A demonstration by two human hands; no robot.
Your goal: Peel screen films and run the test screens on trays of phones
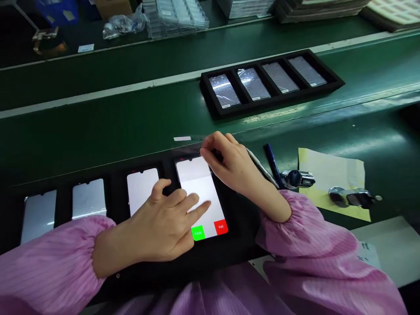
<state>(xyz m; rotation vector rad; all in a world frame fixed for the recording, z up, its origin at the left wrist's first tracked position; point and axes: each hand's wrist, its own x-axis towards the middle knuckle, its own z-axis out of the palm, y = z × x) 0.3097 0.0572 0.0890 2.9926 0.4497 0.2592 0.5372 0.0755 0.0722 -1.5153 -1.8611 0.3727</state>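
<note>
A lit phone [197, 188] with a white screen, a green Pass box and a red Fail box lies in the right slot of a black foam tray [243, 223]. My left hand [157, 227] hovers over or rests on its lower left, fingers spread and holding nothing; whether a fingertip touches the glass I cannot tell. At the phone's top right corner my right hand [226, 162] pinches what looks like the edge of a thin clear film [190, 151]. Left of this phone, another lit phone [141, 186] and two dimmer phones sit in the tray, partly hidden by my left arm.
A second black tray [226, 111] with several phones stands on the green conveyor belt [114, 118]. To the right are a blue pen [273, 162], metal clip-like tools [295, 178] and yellow-edged paper [331, 166]. Clear plastic trays [179, 17] are stacked behind.
</note>
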